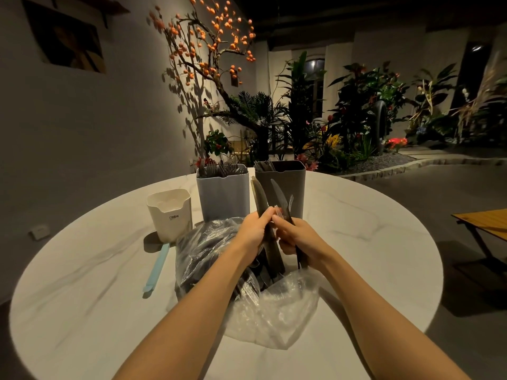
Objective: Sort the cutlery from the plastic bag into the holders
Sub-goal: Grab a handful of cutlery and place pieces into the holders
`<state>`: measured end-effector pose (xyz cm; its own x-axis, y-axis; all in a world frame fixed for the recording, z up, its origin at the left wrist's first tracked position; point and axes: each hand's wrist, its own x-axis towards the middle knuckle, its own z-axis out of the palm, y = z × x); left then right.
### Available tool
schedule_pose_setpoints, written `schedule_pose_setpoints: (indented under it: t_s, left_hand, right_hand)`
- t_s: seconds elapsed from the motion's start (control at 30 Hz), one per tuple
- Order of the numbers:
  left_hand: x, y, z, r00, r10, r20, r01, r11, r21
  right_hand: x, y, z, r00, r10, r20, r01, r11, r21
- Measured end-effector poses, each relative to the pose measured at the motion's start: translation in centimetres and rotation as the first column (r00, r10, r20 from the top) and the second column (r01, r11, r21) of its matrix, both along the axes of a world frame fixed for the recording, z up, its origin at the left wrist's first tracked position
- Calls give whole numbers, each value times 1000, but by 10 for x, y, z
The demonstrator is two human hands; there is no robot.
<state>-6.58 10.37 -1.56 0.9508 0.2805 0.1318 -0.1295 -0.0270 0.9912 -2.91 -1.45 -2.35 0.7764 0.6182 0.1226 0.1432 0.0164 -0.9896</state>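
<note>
1. The plastic bag [219,259] lies in the middle of the round white table [356,242], its clear mouth crumpled toward the person, with a mass of dark cutlery [255,272] still inside.
2. The left hand [253,233] is curled round a bundle of dark knives [262,200], whose blades stand up above the fist and whose handles reach down toward the bag's mouth.
3. The right hand [297,239] grips a second, smaller bunch of dark pieces [282,198] (at least one is a knife; the rest are too dark to name), with thumb and fingers closed round the handles.
4. The two hands are touching, just above the bag.
5. Behind them stand two tall holders side by side: a light grey holder [223,196] packed with forks [219,169] tines-up, and a dark grey holder [290,187] with a few dark handles [264,165] showing at its left rim.
6. To the left is a shorter white holder [170,215] printed with small lettering.
7. A pale blue strip [156,268] lies flat on the table in front of it, beside the bag.
8. Beyond the table are a tree with orange fruits [208,42] and a bed of leafy plants [356,113].
</note>
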Motion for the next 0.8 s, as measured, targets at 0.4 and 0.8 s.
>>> schedule_pose_setpoints:
  t_s: [0.4, 0.8]
  left_hand:
    - [-5, 2, 1, 992, -108, 60, 112, 992, -65]
    - [-3, -1, -1, 995, -71, 66, 69, 997, 30]
  right_hand:
    - [-1, 1, 0, 990, 127, -64, -131, 990, -60]
    - [-1, -4, 3, 976, 174, -134, -189, 976, -108]
